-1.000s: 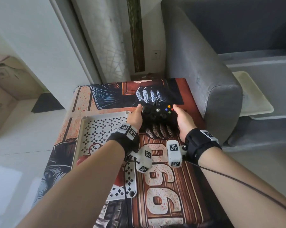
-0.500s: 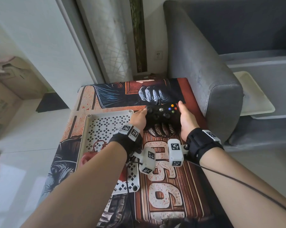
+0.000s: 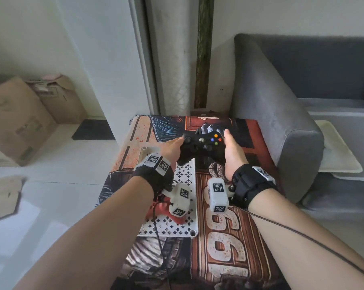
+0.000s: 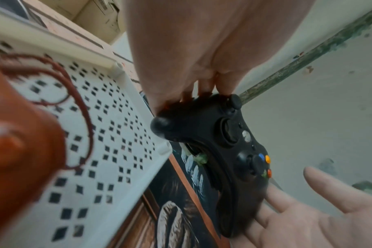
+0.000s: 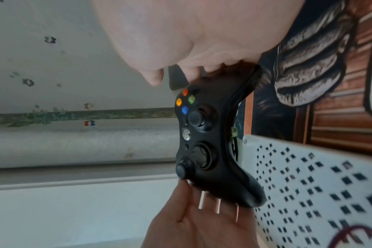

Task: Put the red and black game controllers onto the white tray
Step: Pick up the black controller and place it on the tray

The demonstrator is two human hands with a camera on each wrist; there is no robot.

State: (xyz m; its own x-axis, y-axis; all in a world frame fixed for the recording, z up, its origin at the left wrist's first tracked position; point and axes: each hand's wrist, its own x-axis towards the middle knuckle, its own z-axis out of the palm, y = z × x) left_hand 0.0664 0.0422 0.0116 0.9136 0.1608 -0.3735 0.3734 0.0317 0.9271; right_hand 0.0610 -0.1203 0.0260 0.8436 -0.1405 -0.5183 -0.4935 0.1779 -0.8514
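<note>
A black game controller (image 3: 202, 145) (image 4: 229, 151) (image 5: 212, 142) hangs in the air over the far right corner of the white perforated tray (image 3: 194, 206) (image 4: 117, 151) (image 5: 308, 176). My left hand (image 3: 172, 147) grips its left handle with the fingers underneath. My right hand (image 3: 232, 151) holds its right handle, fingers beneath and thumb pointing up beside the buttons. The red controller (image 3: 164, 207) (image 4: 17, 151) lies in the tray under my left wrist, mostly hidden, and its red cable (image 4: 83, 107) curls over the tray floor.
The tray sits on a small table with a printed cloth (image 3: 229, 227). A grey sofa arm (image 3: 281, 132) stands close on the right, with a cream tray (image 3: 336, 151) on the seat. Cardboard boxes (image 3: 20, 118) sit on the floor at left. A wall is just behind.
Both hands have lifted the black controller off the cloth and carried it left, so its left handle now hangs over the tray's corner.
</note>
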